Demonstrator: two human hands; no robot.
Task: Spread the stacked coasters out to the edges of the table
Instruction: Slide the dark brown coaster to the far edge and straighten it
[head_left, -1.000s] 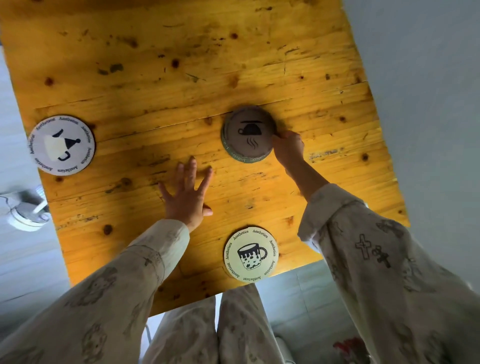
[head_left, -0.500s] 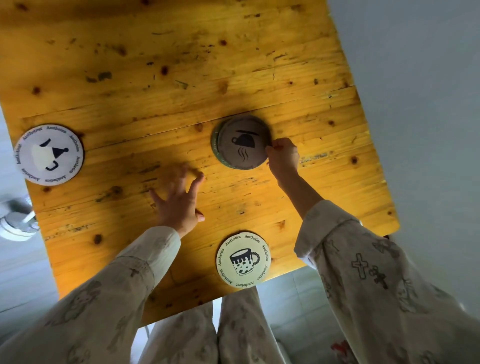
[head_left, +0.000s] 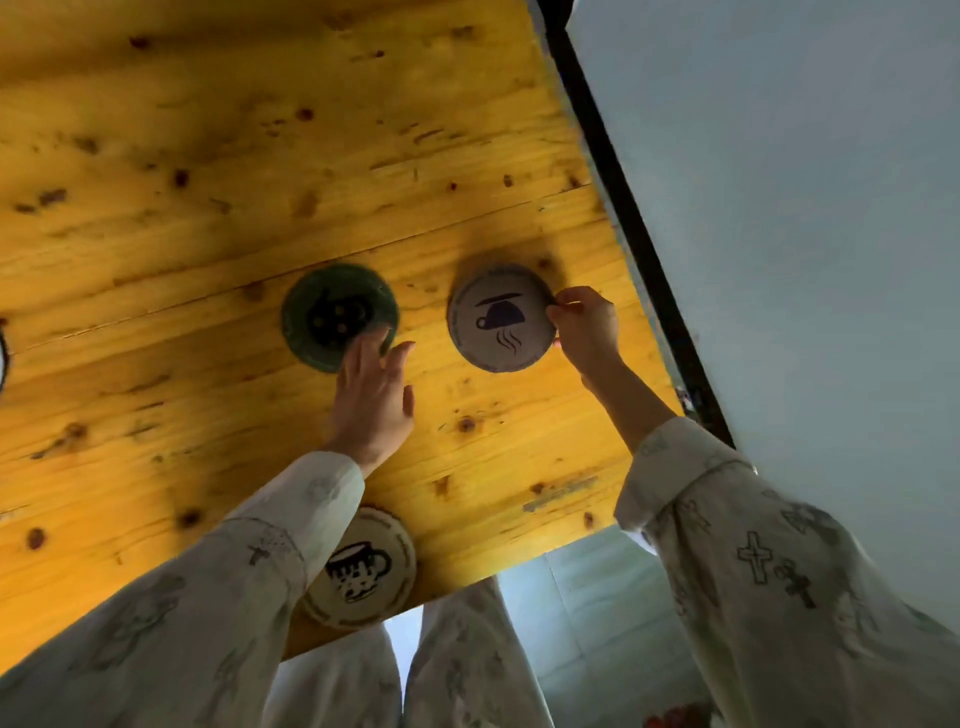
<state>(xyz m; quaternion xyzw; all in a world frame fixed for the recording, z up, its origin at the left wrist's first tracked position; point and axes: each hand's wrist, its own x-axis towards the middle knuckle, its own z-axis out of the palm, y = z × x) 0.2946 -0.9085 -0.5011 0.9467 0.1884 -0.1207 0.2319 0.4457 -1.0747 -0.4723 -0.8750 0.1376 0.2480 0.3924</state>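
A grey coaster (head_left: 500, 318) with a dark steaming-cup print lies on the yellow wooden table (head_left: 208, 156), right of centre. My right hand (head_left: 587, 327) pinches its right rim. Left of it sits a dark green coaster (head_left: 332, 312); the fingertips of my left hand (head_left: 374, 395) rest at its lower right rim, fingers spread. A cream coaster (head_left: 374, 566) with a mug print lies at the near edge, partly under my left sleeve. A sliver of another coaster (head_left: 2, 358) shows at the left border.
The table's right edge has a black frame (head_left: 623, 208) running along it, close to the grey coaster. Pale floor (head_left: 805, 208) lies beyond it. My legs (head_left: 467, 670) show below the near edge.
The grey coaster has slid right off the stack with my right hand, uncovering the green coaster. My left hand has moved up to the green one. The view has shifted right.
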